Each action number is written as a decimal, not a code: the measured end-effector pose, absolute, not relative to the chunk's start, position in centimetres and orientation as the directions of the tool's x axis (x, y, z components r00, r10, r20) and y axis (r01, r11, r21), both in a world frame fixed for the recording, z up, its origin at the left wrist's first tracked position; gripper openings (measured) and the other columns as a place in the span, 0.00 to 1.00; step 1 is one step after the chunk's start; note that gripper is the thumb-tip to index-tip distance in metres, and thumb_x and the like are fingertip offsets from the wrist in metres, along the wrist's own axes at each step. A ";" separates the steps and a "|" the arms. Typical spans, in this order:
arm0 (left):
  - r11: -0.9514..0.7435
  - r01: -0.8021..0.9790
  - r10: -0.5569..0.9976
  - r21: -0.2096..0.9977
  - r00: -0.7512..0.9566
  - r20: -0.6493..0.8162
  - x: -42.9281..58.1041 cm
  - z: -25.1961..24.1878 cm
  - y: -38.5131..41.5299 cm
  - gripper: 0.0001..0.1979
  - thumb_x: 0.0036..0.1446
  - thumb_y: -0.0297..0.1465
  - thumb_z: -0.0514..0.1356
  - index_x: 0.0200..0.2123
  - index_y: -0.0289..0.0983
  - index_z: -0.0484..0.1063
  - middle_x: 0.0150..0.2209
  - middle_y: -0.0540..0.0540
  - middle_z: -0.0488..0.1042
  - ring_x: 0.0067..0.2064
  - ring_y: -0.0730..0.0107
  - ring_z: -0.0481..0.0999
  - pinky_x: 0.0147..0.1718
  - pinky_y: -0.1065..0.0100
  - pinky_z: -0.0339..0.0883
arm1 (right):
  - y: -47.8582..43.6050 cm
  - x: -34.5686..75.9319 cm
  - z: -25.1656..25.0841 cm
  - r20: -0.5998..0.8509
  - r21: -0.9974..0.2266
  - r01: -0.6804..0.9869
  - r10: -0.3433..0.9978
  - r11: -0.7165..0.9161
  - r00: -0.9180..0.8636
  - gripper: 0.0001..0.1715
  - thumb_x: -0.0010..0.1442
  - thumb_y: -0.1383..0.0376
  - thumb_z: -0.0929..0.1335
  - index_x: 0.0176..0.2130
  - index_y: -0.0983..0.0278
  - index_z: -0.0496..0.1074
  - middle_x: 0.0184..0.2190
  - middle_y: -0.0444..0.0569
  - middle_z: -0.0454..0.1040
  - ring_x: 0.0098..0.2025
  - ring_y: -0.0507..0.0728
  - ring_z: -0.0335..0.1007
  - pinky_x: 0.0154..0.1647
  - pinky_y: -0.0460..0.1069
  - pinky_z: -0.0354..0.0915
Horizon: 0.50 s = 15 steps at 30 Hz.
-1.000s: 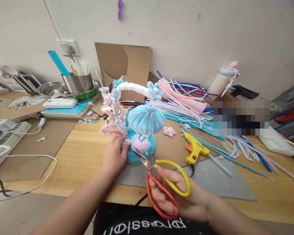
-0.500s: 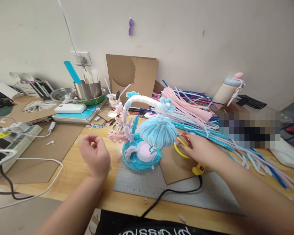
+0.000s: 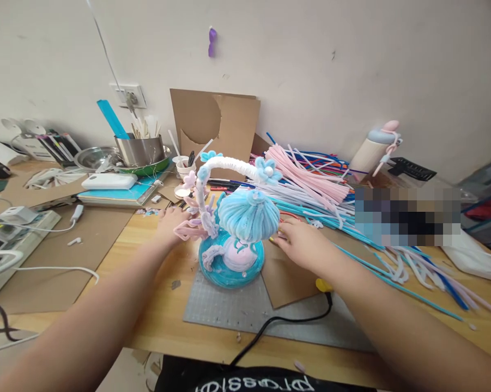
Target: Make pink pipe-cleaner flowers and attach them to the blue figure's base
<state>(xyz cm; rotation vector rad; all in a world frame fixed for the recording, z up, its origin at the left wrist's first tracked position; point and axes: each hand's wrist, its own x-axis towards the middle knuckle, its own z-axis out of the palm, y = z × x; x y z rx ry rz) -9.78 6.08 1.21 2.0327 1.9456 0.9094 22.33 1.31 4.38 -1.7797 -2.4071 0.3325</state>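
Note:
A lamp-shaped craft of fuzzy pipe cleaners stands mid-table, with a light-blue ribbed shade (image 3: 250,216), a white curved stem (image 3: 232,163) and a round teal base (image 3: 229,276). My left hand (image 3: 170,224) reaches along the left of it, beside the pink pipe-cleaner leaves (image 3: 188,231); its fingertips are hidden. To the right of the shade, my right hand (image 3: 301,239) has curled fingers, partly covered by the shade. A yellow sliver shows at those fingertips and a red strip just behind; what the hand grips is unclear. A yellow tool (image 3: 322,285) with a black cord lies under my right forearm.
Beneath the craft lie a grey cutting mat (image 3: 229,311) and a cardboard piece (image 3: 290,288). Bundles of pipe cleaners (image 3: 306,177) spread at the back right, near a bottle (image 3: 371,149). A metal pot (image 3: 139,151) and a power strip (image 3: 36,237) are on the left.
My left hand has gone forward from the craft's near left to beside the pink leaves. My right hand has shifted left toward the shade; the yellow loop beside it no longer shows whole.

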 end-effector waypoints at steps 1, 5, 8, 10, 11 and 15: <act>-0.102 0.812 0.964 0.575 -0.062 0.259 -10.0 1.6 6.1 0.06 0.46 0.34 0.62 0.28 0.38 0.73 0.26 0.50 0.71 0.44 0.55 0.73 0.51 0.52 0.56 | 0.8 22.4 4.6 -0.013 -0.261 0.917 0.949 0.302 -0.316 0.15 0.60 0.62 0.64 0.44 0.65 0.73 0.48 0.59 0.71 0.51 0.63 0.66 0.51 0.54 0.60; -0.005 0.616 0.974 0.788 -0.174 0.142 -10.7 3.2 6.0 0.09 0.49 0.38 0.60 0.33 0.39 0.69 0.29 0.50 0.73 0.37 0.61 0.75 0.40 0.61 0.64 | -1.2 22.5 5.1 0.029 -0.283 0.892 0.932 0.354 -0.361 0.15 0.60 0.63 0.63 0.44 0.64 0.73 0.47 0.57 0.73 0.51 0.64 0.67 0.51 0.57 0.61; 0.056 0.405 0.959 0.913 -0.276 0.064 -11.2 4.6 4.8 0.11 0.54 0.41 0.54 0.33 0.39 0.64 0.29 0.50 0.71 0.30 0.68 0.73 0.32 0.67 0.65 | -2.6 22.7 5.0 0.052 -0.281 0.887 0.928 0.368 -0.369 0.18 0.60 0.62 0.63 0.47 0.66 0.73 0.49 0.57 0.73 0.54 0.66 0.65 0.54 0.60 0.59; 0.100 0.274 0.941 0.957 -0.339 -0.001 -11.5 5.5 3.2 0.11 0.53 0.41 0.54 0.32 0.39 0.61 0.26 0.51 0.69 0.27 0.71 0.71 0.28 0.69 0.63 | -3.5 22.8 4.9 0.079 -0.290 0.877 0.923 0.384 -0.378 0.20 0.59 0.62 0.64 0.49 0.66 0.72 0.51 0.57 0.72 0.55 0.67 0.64 0.55 0.61 0.57; 0.113 0.218 0.928 0.969 -0.372 -0.024 -11.6 5.9 2.1 0.10 0.52 0.39 0.55 0.33 0.39 0.60 0.25 0.52 0.68 0.26 0.72 0.70 0.27 0.70 0.62 | -4.0 22.8 4.9 0.091 -0.306 0.869 0.920 0.390 -0.381 0.20 0.59 0.62 0.64 0.50 0.65 0.71 0.50 0.56 0.73 0.54 0.66 0.65 0.55 0.62 0.58; 0.056 0.102 0.821 0.993 -0.571 0.012 -11.6 5.7 -4.7 0.07 0.57 0.37 0.51 0.37 0.44 0.55 0.26 0.55 0.63 0.25 0.75 0.65 0.25 0.73 0.57 | -6.3 21.3 5.6 0.059 -0.541 0.730 0.884 0.418 -0.463 0.14 0.62 0.63 0.61 0.41 0.62 0.74 0.38 0.51 0.77 0.42 0.60 0.71 0.43 0.55 0.63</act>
